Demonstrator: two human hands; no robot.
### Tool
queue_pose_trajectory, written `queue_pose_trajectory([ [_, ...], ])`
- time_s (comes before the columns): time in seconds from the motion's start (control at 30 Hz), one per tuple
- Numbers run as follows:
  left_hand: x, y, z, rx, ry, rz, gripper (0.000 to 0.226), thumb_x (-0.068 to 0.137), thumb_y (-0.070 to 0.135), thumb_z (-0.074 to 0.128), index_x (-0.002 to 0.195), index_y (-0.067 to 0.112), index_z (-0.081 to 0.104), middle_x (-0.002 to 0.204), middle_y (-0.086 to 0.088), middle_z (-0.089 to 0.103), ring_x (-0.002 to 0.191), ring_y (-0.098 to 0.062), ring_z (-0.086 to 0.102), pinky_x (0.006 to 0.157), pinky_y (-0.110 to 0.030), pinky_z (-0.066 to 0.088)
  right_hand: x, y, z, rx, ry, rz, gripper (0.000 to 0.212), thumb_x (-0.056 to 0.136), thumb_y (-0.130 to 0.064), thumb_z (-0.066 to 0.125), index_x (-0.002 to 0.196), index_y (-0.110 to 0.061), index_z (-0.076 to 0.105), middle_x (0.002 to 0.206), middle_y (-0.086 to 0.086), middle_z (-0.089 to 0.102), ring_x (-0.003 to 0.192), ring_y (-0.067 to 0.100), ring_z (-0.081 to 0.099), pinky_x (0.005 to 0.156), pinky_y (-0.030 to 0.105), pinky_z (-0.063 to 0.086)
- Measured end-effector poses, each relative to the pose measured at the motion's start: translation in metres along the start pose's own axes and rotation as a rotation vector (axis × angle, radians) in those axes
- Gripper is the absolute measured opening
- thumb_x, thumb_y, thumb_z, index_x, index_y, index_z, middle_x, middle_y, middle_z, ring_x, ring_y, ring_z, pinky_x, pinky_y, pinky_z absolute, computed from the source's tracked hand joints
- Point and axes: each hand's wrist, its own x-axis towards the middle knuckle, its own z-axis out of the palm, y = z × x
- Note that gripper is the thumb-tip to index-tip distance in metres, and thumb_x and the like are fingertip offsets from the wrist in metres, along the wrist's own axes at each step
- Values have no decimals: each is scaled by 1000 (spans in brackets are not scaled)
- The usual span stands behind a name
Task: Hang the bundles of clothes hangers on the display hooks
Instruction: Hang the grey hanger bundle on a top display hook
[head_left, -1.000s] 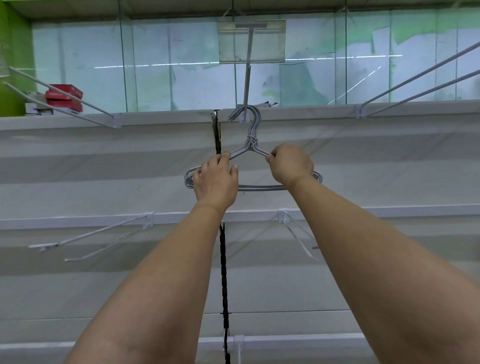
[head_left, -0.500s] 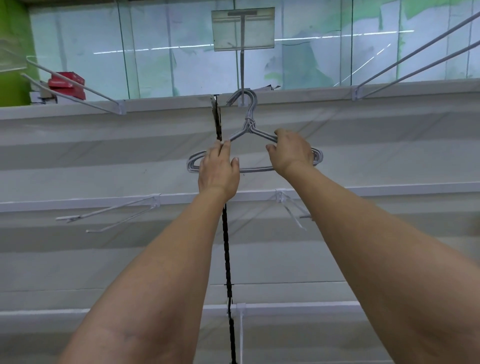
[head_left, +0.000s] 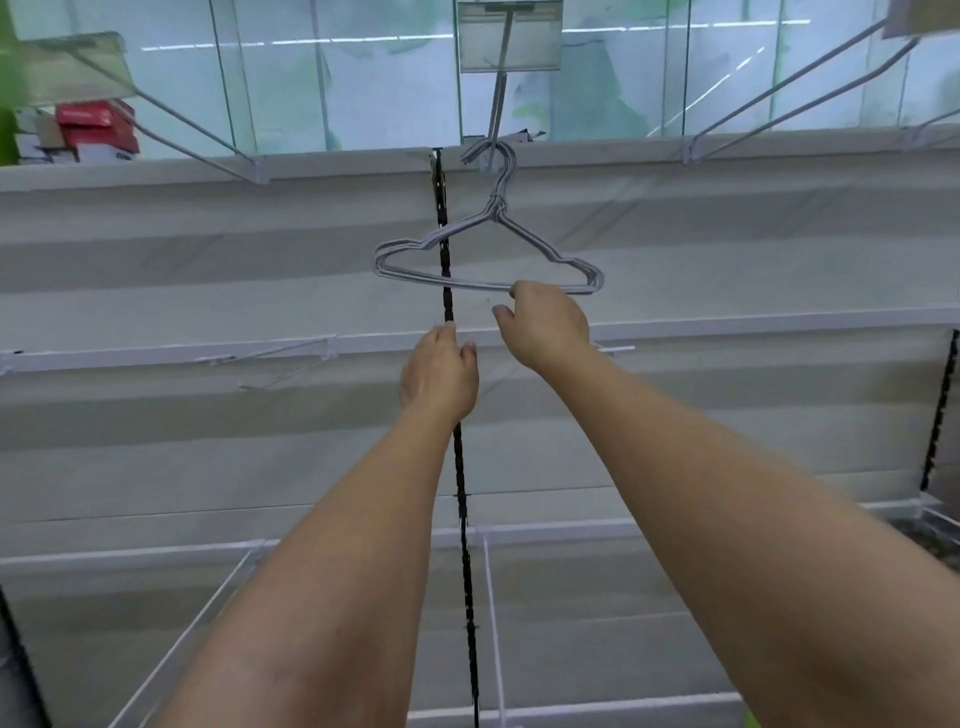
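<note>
**Hanger Bundle Seated on the Upper Display Hook**

The hanger bundle (head_left: 488, 260), a set of grey wire hangers bound together at the neck, hangs from the upper display hook (head_left: 496, 111). Its curled tops loop over the hook's wire close to the rail (head_left: 623, 150), near the back of the hook, probably so the bundle cannot slide off the front end. The hook projects toward the viewer and carries a clear label holder (head_left: 510, 36) at its tip. The bundle hangs slightly tilted, with its right shoulder lower than the left.

The right hand (head_left: 545, 325) sits just under the bundle's bottom bar, toward the right shoulder. Its fingers (head_left: 503, 312) are loosely curled and hold nothing; the topmost fingertip is at or barely below the bar, and contact cannot be confirmed. This position suits steadying a swinging load.

The left hand (head_left: 439, 374) is lower, well apart from the bundle, fingers relaxed and together, holding nothing. It lies in front of the black slotted upright (head_left: 457, 467) of the wall panel.

Judgement: this bundle is placed. Several other hooks are bare: one at upper left (head_left: 197, 130), a pair at upper right (head_left: 779, 88), and one on the middle rail at left (head_left: 270, 353). No further bundles are in view.
</note>
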Motion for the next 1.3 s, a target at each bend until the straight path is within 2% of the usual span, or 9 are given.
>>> queue_pose_trajectory([
  [0.23,-64,-36,6,6,-156,-24,47,103,32,27,144,10,32,146,-9,39,131,-29,40,99,-39,36,-85,0,43,1,-141,165,41,102,-31,36,128,-4,53,128,14,58,118,31,53,86,35,44],
  [0.47,-144,-65,29,-45,-323,-9,45,103,33,27,140,10,39,144,-7,42,129,-27,42,100,-37,37,-188,28,71,-37,-249,395,42,102,-33,37,127,-4,53,129,16,57,119,32,52,91,35,43],
  [0.6,-192,-62,48,-61,-442,-15,48,103,32,28,145,9,33,150,-10,36,135,-27,37,105,-35,33,-247,49,74,-63,-281,499,41,100,-33,41,122,-2,57,126,20,58,118,35,53,93,37,44],
  [0.73,-239,-37,67,-92,-523,26,43,103,31,30,134,7,45,139,-15,48,124,-33,48,95,-37,40,-301,73,64,-87,-312,601,40,99,-34,40,117,-4,60,122,20,61,115,35,55,89,36,44],
  [0.83,-269,-10,78,-116,-559,78,44,103,32,30,136,9,45,140,-13,48,125,-32,47,97,-37,39,-338,92,50,-91,-321,698,42,100,-37,39,124,-6,56,127,17,59,119,34,53,93,36,42],
  [0.97,-312,31,100,-143,-626,150,41,102,30,31,133,8,47,137,-15,50,124,-31,48,97,-37,39,-390,125,19,-117,-291,809,41,100,-38,39,119,-7,57,122,19,60,114,36,55,87,38,44],
  [1.13,-380,87,135,-182,-763,241,35,102,27,33,123,7,52,126,-18,56,114,-35,52,88,-39,42,-466,179,-29,-140,-302,991,42,100,-39,37,125,-9,53,125,14,59,115,32,55,83,37,45],
  [1.2,-411,109,149,-177,-827,281,35,102,28,33,126,10,51,124,-18,57,112,-36,53,86,-40,43,-499,199,-48,-170,-305,1054,40,100,-40,37,120,-10,54,122,13,60,111,32,56,77,35,42],
  [1.3,-461,144,165,-188,-907,297,37,102,29,34,130,11,49,127,-17,55,115,-35,52,89,-40,42,-547,227,-79,-206,-327,1158,43,100,-43,36,123,-10,53,123,12,60,113,30,55,84,36,44],
])
